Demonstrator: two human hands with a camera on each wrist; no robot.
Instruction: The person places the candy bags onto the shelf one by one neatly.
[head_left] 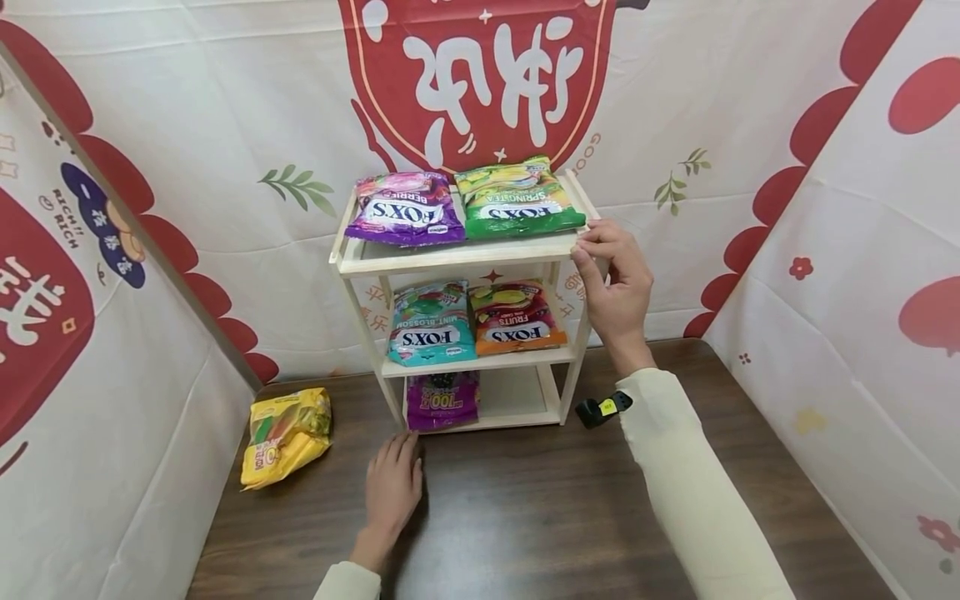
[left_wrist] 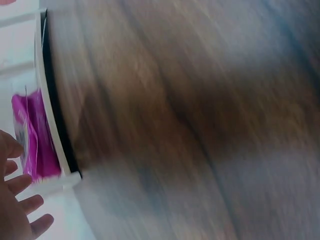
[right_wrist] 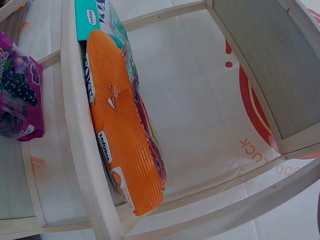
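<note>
A pale wooden three-tier rack (head_left: 457, 260) stands on the table. My right hand (head_left: 618, 279) pinches its top right front corner, beside the green Spring Tea candy bag (head_left: 521, 200); the right wrist view does not show this hand. A purple Berries bag (head_left: 407, 208) shares the top tier. On the middle tier lie a teal Mint Blossom bag (head_left: 431, 325) and an orange-red Fruits bag (head_left: 517, 321). The bottom tier holds a purple-magenta bag (head_left: 442, 402) at its left. My left hand (head_left: 393, 483) rests on the table, fingertips near that tier's front left corner.
A yellow candy bag (head_left: 287, 437) lies on the brown table (head_left: 525, 517) left of the rack. Behind the right wrist sits a small black object with a yellow label (head_left: 606, 408). Printed cloth (head_left: 225, 108) walls in the back and both sides.
</note>
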